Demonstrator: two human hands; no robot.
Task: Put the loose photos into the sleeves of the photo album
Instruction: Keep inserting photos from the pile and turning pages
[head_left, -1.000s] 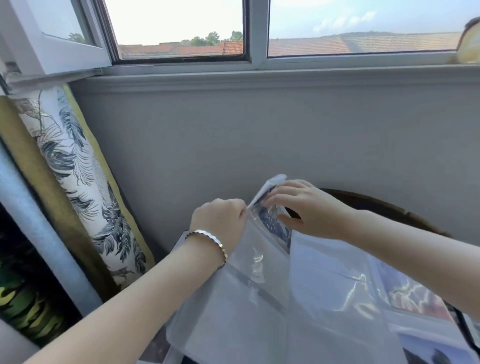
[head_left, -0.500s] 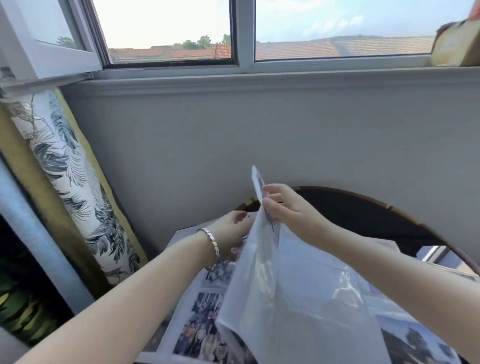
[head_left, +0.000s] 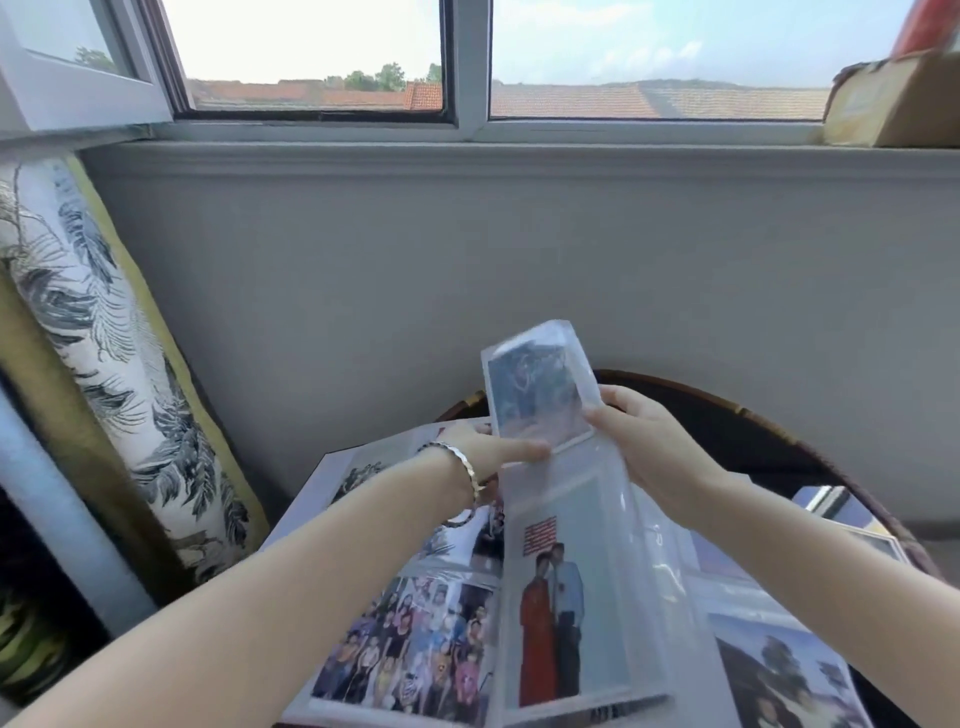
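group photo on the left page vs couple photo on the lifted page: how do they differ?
The group photo shows a crowd and is wider than tall; the couple photo shows two standing people and is taller than wide. The group photo lies flat on the left page; the couple photo sits in the lifted page, held by the left hand and right hand. Both are colour prints behind clear plastic.

Head view. We see two forearms, bare to the lower edge of the frame, ending in the left hand (head_left: 491, 448) and the right hand (head_left: 652, 447). On the left wrist we note a slim metal bangle (head_left: 470, 470), silver-toned, with a twisted, faceted surface.
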